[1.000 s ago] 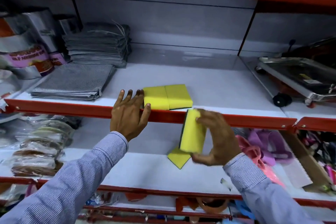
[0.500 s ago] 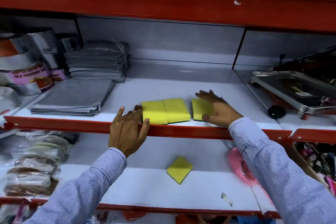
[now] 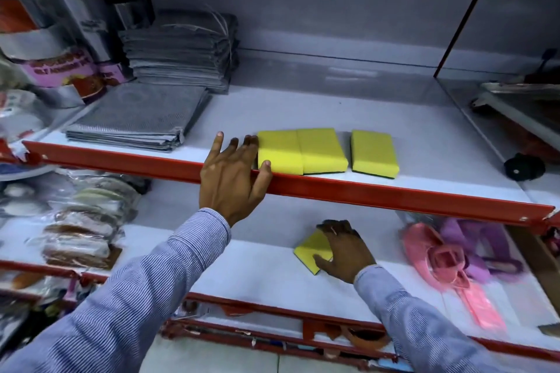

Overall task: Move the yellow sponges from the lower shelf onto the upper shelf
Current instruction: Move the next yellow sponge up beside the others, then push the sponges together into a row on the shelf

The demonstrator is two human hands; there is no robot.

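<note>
Three yellow sponges lie flat on the upper shelf (image 3: 394, 191) near its red front edge: two (image 3: 280, 151) (image 3: 322, 150) touch side by side, and a third (image 3: 374, 153) sits a little to their right. My left hand (image 3: 231, 179) rests on the red edge with its fingertips against the leftmost sponge, holding nothing. On the lower shelf (image 3: 242, 269) lies one more yellow sponge (image 3: 310, 248), turned diagonally. My right hand (image 3: 344, 250) lies over it, fingers and thumb closing around its edges, and hides part of it.
Grey folded cloths (image 3: 136, 118) and a taller stack (image 3: 181, 54) fill the upper shelf's left, beside foil packs (image 3: 51, 39). A metal tray (image 3: 521, 100) stands at the right. On the lower shelf, bagged scrubbers (image 3: 81, 230) lie left and pink plastic items (image 3: 448, 263) right.
My right hand set the third sponge on the upper shelf, let go, and dropped to the sponge on the lower shelf. My left hand stayed on the red edge.
</note>
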